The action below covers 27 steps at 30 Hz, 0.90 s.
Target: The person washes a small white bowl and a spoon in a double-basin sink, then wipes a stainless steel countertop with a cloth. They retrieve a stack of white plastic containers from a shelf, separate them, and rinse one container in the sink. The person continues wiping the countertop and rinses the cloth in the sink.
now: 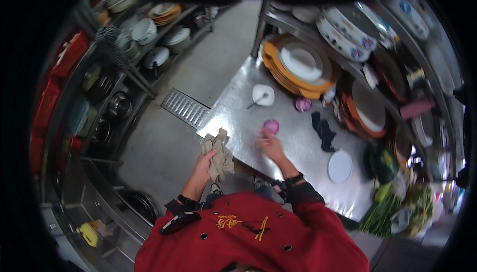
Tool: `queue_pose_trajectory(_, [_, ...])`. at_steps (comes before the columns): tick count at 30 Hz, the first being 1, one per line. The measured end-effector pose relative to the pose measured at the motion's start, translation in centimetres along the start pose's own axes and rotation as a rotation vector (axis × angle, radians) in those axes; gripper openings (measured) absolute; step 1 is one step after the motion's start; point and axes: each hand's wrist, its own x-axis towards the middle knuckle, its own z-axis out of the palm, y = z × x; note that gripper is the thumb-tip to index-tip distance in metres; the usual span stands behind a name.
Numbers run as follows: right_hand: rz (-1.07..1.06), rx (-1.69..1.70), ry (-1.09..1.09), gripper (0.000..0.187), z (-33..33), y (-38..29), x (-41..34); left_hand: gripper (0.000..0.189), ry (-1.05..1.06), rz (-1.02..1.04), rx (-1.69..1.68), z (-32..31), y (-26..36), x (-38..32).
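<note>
A crumpled beige cloth (218, 156) is gripped in my left hand (204, 164), just off the corner of the stainless steel table (238, 123). My right hand (271, 146) is blurred over the table, fingers loosely apart, with nothing seen in it. Its fingertips are at the near edge of a purple onion (272, 126); whether they touch it I cannot tell. Farther back sits a second purple onion (303, 104). A white square bowl (263, 95) with a spoon in it stands to the left of that onion.
A dark cloth strip (323, 132) and a white round lid (339, 166) lie on the table's right. Stacked orange-rimmed plates (287, 80) line the back below a dish shelf (313, 33). Green vegetables (384, 212) sit at the right end. At left are pot shelves (175, 22) and a sink (115, 231).
</note>
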Motion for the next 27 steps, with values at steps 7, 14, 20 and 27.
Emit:
queue_pose_trajectory(7, [0.387,-0.879,0.394,0.075,-18.2,14.8,0.0,0.030,0.072,0.062,-0.049,2.2,-1.4,-3.8])
queue_pose_trajectory(14, [0.438,-0.900,0.330,0.055,-19.0,17.1,-0.6,0.033,0.109,0.119,-0.084,1.7,-6.7,-6.8])
queue_pose_trajectory(20, [0.271,-0.721,0.143,0.041,-14.4,13.4,-3.9,0.032,0.250,0.230,-0.142,-0.8,-6.3,-8.8])
queue_pose_trajectory(27, [0.240,-0.799,0.037,0.038,-11.1,13.3,-8.5,0.034,0.274,0.419,-0.187,-5.1,-3.5,-12.5])
